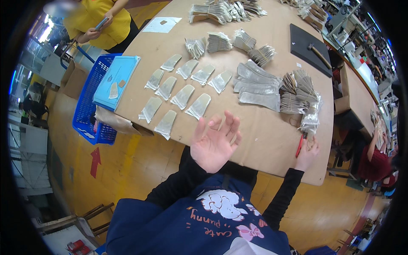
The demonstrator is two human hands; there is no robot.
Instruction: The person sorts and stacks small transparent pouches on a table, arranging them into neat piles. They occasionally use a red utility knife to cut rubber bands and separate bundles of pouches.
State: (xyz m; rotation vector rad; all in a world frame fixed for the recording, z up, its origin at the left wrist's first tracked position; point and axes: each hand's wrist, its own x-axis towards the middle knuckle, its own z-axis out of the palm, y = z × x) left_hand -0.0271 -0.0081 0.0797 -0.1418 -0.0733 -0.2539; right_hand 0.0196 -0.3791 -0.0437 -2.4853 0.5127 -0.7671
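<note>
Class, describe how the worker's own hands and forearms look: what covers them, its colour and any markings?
The left hand and right hand are both bare, with no gloves. Each forearm wears a long, close-fitting sleeve: the left sleeve and right sleeve are black, reach the wrist, and show no visible markings or cables.

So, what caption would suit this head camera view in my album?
Open left hand near pale pieces laid in rows, right hand beside a red-handled tool on a brown table.
</note>
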